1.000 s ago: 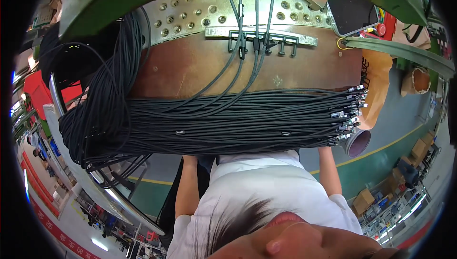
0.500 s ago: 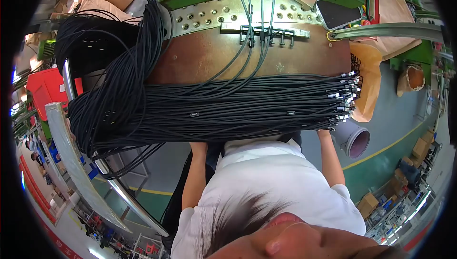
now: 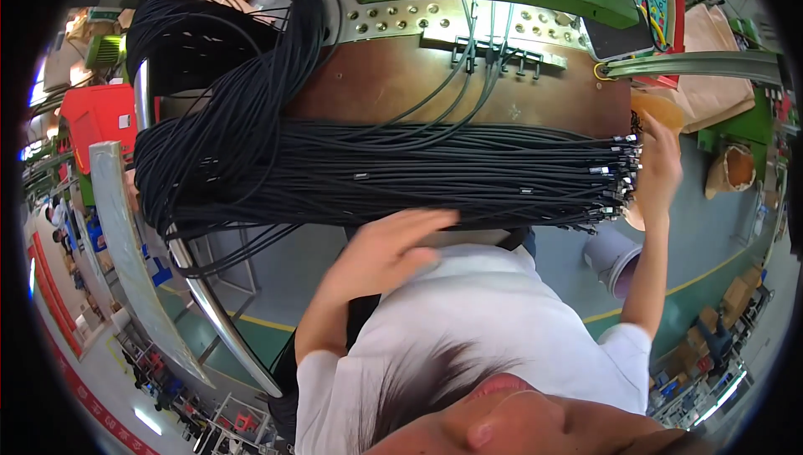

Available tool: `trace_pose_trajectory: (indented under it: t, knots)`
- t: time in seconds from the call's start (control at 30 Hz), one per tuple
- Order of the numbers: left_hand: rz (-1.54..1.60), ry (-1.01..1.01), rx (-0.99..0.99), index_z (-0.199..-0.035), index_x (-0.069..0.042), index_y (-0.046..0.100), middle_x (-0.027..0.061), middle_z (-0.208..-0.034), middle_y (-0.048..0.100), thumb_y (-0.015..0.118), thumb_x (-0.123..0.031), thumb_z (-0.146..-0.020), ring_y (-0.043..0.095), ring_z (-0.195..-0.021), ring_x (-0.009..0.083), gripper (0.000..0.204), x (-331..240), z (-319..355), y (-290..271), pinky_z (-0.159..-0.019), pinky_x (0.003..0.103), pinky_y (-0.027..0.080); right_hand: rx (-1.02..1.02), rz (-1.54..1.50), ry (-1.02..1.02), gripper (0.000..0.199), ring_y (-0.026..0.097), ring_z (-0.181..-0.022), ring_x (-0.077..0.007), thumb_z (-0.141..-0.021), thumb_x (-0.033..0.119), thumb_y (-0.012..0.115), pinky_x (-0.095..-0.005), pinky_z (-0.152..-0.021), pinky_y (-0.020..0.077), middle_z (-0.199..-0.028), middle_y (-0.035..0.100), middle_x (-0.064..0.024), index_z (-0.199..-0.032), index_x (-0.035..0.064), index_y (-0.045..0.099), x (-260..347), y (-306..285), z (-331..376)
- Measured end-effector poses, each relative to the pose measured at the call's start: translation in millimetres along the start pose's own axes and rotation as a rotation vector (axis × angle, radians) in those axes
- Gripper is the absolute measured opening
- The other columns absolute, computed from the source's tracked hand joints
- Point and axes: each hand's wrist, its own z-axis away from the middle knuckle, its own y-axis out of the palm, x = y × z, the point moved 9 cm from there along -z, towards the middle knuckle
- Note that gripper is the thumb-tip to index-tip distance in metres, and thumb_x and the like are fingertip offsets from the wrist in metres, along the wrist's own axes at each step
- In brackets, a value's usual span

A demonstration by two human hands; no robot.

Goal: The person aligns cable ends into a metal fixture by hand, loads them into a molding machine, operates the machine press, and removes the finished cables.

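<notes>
Brown and flat, the work table point(image 3: 376, 79) stood in a busy workshop with a grey and green floor point(image 3: 703, 221). On the left was a red box point(image 3: 104, 125), then a shiny metal bar point(image 3: 209, 304). Lots of long black cables point(image 3: 418, 162) lay side by side along the near part of the table, with a big clump looped at the left. The left hand point(image 3: 381, 254) was open, fingers spread, by their near edge; I could not tell if it touched them. In the middle, on the far side, a few cables ran through a black holder point(image 3: 502, 58). At the right were the cables' silver plugs point(image 3: 619, 175). The right hand point(image 3: 658, 162) was right beside them, but I could not tell if it gripped anything.
</notes>
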Motion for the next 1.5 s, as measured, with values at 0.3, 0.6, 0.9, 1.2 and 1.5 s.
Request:
trace_pose_trajectory:
  t: [0.3,0.6,0.9,1.2,1.5]
  knots:
    - [-0.971,-0.337,-0.179,-0.123,0.005,0.046,0.0231,-0.134,0.041,0.067,-0.032,-0.077,0.036,-0.128,0.0382,0.063,24,-93,-23,-0.101,0.047,0.033,0.255,0.084,-0.685,0.045,0.056,-0.099,-0.0219,-0.077,0.022,0.068,-0.0353,-0.094,0.0422,-0.111,0.06,-0.0019,-0.119,0.011,0.056,96,130,-55]
    - [-0.856,-0.263,-0.089,-0.105,0.003,0.063,0.0112,-0.108,0.063,0.067,-0.02,-0.08,0.059,-0.094,0.021,0.034,31,-58,-98,-0.081,0.029,0.045,0.123,0.418,-0.419,0.042,0.057,-0.096,-0.0208,-0.069,0.012,0.07,-0.0345,-0.087,0.0455,-0.104,0.062,-0.0025,-0.109,0.0098,0.06,61,-6,-48]
    - [-0.091,-0.332,-0.29,-0.087,0.008,0.066,0.0059,-0.077,0.069,0.064,-0.005,-0.082,0.058,-0.066,0.0148,0.014,35,-60,-116,-0.069,0.023,0.046,0.161,0.346,-0.754,0.031,0.059,-0.095,-0.0203,-0.083,0.022,0.061,-0.0317,-0.084,0.046,-0.106,0.062,-0.0068,-0.11,0.0082,0.061,100,84,-68]
    - [-0.211,-0.303,-0.194,-0.087,0.008,0.066,0.0094,-0.096,0.069,0.065,-0.009,-0.079,0.061,-0.072,0.0202,0.018,13,-72,-102,-0.071,0.025,0.049,0.503,0.118,-0.558,0.031,0.061,-0.066,-0.0241,-0.087,0.03,0.058,-0.0352,-0.059,0.047,-0.085,0.066,-0.0075,-0.113,0.0133,0.062,60,148,-82]
    - [-0.745,0.475,0.247,-0.08,0.002,0.065,0.0119,-0.096,0.059,0.054,-0.029,-0.086,0.049,-0.084,0.0299,0.033,-82,-206,107,-0.08,0.036,0.044,0.789,0.035,-0.285,0.024,0.059,-0.073,-0.0267,-0.086,0.026,0.061,-0.0357,-0.067,0.0462,-0.086,0.065,-0.0073,-0.101,0.008,0.066,46,155,-85]
